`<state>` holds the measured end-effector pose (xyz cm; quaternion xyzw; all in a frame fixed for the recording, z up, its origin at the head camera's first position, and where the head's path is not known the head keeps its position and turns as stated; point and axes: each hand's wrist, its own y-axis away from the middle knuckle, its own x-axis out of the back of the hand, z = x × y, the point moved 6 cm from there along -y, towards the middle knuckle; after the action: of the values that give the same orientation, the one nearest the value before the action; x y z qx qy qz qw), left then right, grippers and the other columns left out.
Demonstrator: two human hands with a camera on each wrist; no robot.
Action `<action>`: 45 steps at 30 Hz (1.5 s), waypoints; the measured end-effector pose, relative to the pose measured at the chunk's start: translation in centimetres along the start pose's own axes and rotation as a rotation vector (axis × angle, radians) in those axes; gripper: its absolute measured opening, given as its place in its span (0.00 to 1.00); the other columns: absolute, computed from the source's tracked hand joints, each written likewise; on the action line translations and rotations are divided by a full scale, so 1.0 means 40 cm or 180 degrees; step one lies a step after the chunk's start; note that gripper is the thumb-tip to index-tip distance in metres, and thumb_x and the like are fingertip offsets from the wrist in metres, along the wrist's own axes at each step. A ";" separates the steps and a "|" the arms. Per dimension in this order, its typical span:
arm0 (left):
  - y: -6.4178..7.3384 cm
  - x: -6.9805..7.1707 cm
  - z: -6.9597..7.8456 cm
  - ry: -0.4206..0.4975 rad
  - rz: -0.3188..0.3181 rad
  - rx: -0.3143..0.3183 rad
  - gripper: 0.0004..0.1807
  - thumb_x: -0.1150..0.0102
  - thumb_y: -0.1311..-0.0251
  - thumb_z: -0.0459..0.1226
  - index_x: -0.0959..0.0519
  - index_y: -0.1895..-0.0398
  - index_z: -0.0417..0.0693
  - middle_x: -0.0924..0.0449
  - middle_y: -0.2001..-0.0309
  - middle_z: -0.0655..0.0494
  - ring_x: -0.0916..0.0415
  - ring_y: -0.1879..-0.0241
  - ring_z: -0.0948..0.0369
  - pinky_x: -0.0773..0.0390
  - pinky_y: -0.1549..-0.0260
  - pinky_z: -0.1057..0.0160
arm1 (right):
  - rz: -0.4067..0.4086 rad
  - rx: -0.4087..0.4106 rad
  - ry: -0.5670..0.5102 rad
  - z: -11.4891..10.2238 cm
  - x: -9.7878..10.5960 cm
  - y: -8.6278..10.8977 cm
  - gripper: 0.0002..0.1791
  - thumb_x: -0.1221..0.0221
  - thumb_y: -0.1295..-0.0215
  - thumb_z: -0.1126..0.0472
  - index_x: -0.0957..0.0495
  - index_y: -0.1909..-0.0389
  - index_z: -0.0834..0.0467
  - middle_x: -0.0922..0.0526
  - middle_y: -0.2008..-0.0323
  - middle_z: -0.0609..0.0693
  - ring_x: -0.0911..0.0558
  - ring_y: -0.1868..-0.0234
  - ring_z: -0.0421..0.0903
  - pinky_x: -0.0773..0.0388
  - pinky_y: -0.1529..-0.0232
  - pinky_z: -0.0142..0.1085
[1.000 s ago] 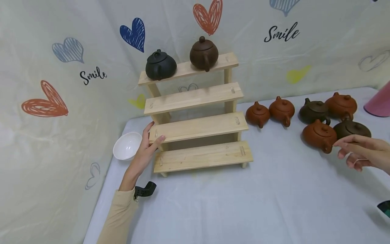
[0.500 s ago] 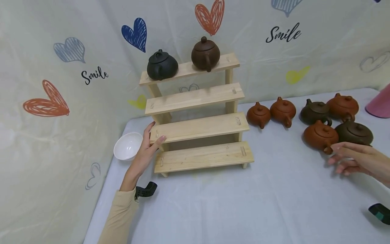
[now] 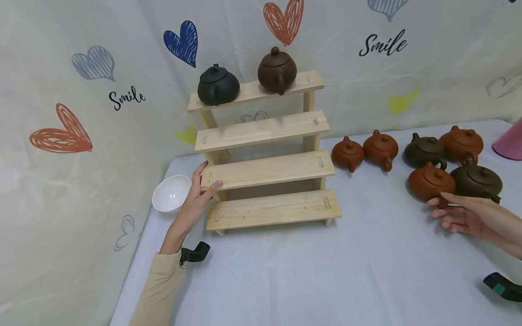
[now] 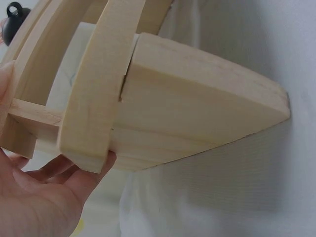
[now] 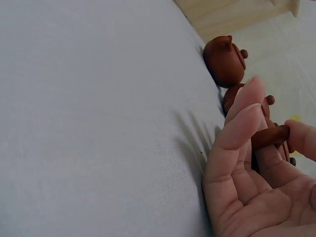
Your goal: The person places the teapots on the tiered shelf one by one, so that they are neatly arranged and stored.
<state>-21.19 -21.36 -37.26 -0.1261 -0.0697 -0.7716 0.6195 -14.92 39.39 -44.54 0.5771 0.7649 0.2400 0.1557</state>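
Note:
In the head view my left hand [image 3: 195, 199] grips the left end of a four-tier wooden display stand [image 3: 267, 170], thumb on top of the second tier from the bottom. The left wrist view shows its fingers around the board's edge. My right hand [image 3: 473, 215] is at the handle of an orange-brown clay teapot [image 3: 430, 181]. In the right wrist view the handle [image 5: 269, 137] lies between thumb and fingers. The teapot still sits on the table. A black teapot [image 3: 218, 86] and a dark brown teapot [image 3: 277, 71] stand on the top tier.
Beside the held teapot sits a dark teapot [image 3: 477, 181]. Behind are another dark teapot [image 3: 424, 150] and an orange-brown one [image 3: 462, 141]. Two smaller reddish teapots [image 3: 347, 154] [image 3: 380, 149] stand nearer the stand. A white bowl [image 3: 171, 194] is left, a pink object [image 3: 509, 142] far right.
My right hand has moved slightly left and down, from beside the orange-brown teapot onto its handle. The left hand stays on the stand.

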 end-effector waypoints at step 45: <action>-0.003 0.002 -0.007 -0.0006 -0.0009 0.0020 0.44 0.47 0.21 0.48 0.63 0.15 0.56 0.59 0.17 0.46 0.53 0.22 0.51 0.49 0.25 0.42 | -0.0935 0.1804 0.0607 -0.487 -0.559 0.062 0.19 0.51 0.15 0.57 0.20 0.56 0.69 0.14 0.63 0.62 0.20 0.72 0.50 0.21 0.72 0.39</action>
<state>-21.34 -21.50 -37.49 -0.1247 -0.0728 -0.7722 0.6187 -16.57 14.87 -27.77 0.4559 0.8874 0.0456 -0.0504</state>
